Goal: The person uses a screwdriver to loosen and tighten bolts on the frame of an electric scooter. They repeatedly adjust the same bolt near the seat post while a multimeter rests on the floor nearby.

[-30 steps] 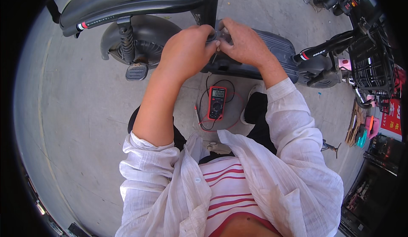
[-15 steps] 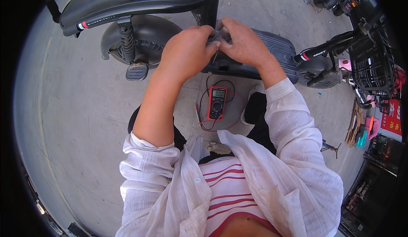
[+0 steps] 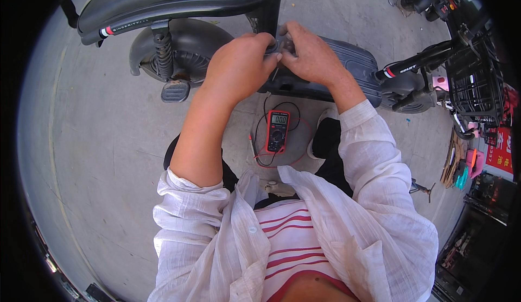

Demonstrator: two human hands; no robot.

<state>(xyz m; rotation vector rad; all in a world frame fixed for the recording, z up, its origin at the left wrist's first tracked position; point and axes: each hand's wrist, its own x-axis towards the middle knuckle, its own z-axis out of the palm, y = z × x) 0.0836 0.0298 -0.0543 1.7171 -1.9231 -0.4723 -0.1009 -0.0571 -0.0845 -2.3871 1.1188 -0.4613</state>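
Note:
Both my hands meet above the black footboard (image 3: 347,58) of an electric scooter, close to its seat post (image 3: 267,12). My left hand (image 3: 241,60) is closed, thumb and fingers pinched on something dark and too small to make out. Facing it, my right hand (image 3: 312,55) has its fingers curled, also pinching at the same spot. A thin piece, perhaps a wire, hangs below the fingertips. On the ground beneath lies a red and black multimeter (image 3: 278,131) with its display lit. Its black lead (image 3: 293,107) runs up toward the scooter, and its red probe (image 3: 251,142) rests beside it.
The scooter's seat (image 3: 135,1), rear wheel (image 3: 184,47) and pedal (image 3: 175,91) are at the left. To the right stand its front wheel (image 3: 404,93) and a black wire basket (image 3: 477,93). A red sign (image 3: 500,150) and a pink container (image 3: 476,164) lie farther right.
The fingers of my right hand have shifted very slightly at the pinched spot. The multimeter and scooter stay in place.

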